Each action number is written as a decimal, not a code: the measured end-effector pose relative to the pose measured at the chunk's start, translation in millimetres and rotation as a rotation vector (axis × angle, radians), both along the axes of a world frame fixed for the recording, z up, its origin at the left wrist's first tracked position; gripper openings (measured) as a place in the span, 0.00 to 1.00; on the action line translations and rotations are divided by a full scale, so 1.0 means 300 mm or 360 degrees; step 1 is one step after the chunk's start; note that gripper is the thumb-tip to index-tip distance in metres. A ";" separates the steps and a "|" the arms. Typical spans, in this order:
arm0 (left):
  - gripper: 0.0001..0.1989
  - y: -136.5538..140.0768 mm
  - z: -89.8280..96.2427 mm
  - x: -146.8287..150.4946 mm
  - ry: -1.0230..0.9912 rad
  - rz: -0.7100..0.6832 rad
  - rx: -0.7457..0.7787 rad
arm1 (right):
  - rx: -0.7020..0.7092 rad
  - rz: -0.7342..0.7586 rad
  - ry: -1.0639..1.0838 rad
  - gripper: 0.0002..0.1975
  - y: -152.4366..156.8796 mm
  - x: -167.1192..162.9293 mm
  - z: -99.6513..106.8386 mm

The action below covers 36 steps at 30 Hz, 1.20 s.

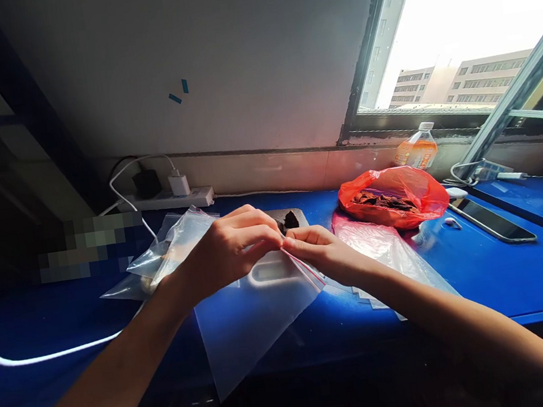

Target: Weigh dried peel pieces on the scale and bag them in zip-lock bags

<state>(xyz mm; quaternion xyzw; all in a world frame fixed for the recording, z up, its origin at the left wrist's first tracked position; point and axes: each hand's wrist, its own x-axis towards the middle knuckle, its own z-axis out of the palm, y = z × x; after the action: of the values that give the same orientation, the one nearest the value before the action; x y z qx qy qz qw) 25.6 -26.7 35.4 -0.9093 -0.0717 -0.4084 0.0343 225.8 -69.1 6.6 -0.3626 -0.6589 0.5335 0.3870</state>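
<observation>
Both of my hands pinch the top edge of a clear zip bag [255, 340] with a red seal line, which hangs down over the table's front. My left hand [241, 238] grips the edge from the left, fingers closed. From the right, my right hand [313, 248] pinches the same edge close to the left fingertips. Behind the bag sits a kitchen scale [298, 215], partly hidden, with dark brown pieces [291, 219] on its top. I see nothing inside the bag.
Filled zip bags [171, 244] lie on the left. At right are a red plastic bag [399, 212] of brown pieces, a stack of clear bags [380, 255], a phone [493, 219], earphones and a drink bottle [418, 148]. A power strip [194, 197] and white cable run along the wall.
</observation>
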 end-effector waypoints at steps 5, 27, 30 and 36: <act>0.07 0.009 0.005 -0.017 0.0103 0.0010 -0.0015 | 0.0162 -0.0197 -0.0201 0.20 0.007 0.001 -0.001; 0.28 -0.021 0.029 -0.037 0.0446 -0.0172 -0.0504 | 0.1106 -0.0087 -0.0893 0.44 -0.050 -0.003 -0.019; 0.51 -0.028 0.015 -0.035 0.0529 -0.0169 -0.0499 | 0.1144 -0.0182 -0.0886 0.51 -0.045 -0.002 -0.027; 0.54 -0.028 0.000 -0.043 0.0627 0.0082 -0.0398 | 0.1233 -0.0269 -0.0781 0.31 -0.004 0.024 -0.023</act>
<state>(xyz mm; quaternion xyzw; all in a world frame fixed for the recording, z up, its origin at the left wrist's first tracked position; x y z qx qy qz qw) 12.5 -35.0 35.3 -0.9665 -0.1367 -0.2100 -0.0548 233.0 -70.4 -0.2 -0.3593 -0.8498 0.1131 0.3688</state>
